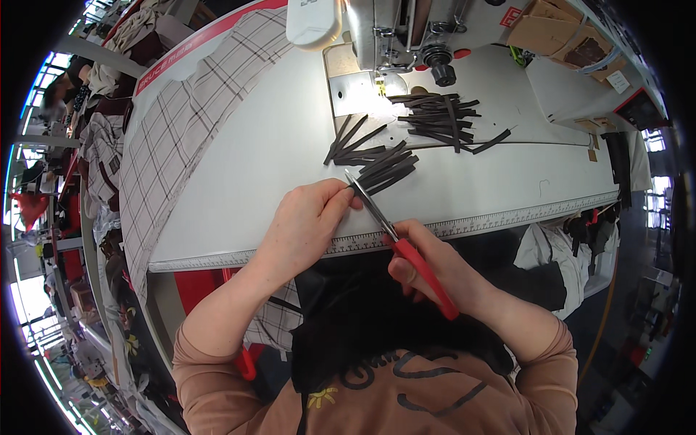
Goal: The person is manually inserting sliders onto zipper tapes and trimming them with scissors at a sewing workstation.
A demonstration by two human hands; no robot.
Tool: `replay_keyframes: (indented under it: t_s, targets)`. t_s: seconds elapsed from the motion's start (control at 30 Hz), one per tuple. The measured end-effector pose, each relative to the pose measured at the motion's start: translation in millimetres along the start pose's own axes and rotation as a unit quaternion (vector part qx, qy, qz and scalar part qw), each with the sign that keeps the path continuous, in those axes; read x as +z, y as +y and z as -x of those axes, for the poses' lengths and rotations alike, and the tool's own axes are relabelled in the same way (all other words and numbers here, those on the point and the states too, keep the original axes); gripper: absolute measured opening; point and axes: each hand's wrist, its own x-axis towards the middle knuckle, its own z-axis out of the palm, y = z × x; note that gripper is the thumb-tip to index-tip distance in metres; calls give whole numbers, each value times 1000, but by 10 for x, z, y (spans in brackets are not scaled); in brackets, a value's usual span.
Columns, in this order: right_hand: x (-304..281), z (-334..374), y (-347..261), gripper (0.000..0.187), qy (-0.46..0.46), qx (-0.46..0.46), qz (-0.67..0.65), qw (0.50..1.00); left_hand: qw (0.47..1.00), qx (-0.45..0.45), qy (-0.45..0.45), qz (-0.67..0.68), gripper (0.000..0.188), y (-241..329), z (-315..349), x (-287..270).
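Note:
My left hand [303,219] is closed in a pinch near the table's front edge, gripping the end of a dark fabric strip that mostly hides behind the fingers. In my right hand [444,262] is a pair of scissors [426,278] with red handles. Their metal blades point up and left, and the tips reach the strip just beside my left fingertips. Right beyond the blades lies a small bundle of dark strips [391,171]. More short dark strips [355,148] fan out behind it, and a larger pile [440,119] rests by the needle plate.
A sewing machine [406,36] with its lamp lit stands at the back. Plaid fabric [199,109] drapes over the table's left side. A measuring tape [500,221] runs along the front edge. At the back right is a cardboard box [562,36]; white cloth [558,261] hangs below on the right.

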Motion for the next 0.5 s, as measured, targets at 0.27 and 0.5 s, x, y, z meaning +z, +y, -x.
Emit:
replay_keyframes:
  t_s: [0.27, 0.5]
  targets:
    - [59, -81, 23, 44, 51, -60, 20, 997, 1000, -12, -15, 18, 28, -54, -39, -87]
    - [42, -92, -134, 36, 42, 12, -41, 998, 999, -16, -11, 41, 29, -149, -49, -138]
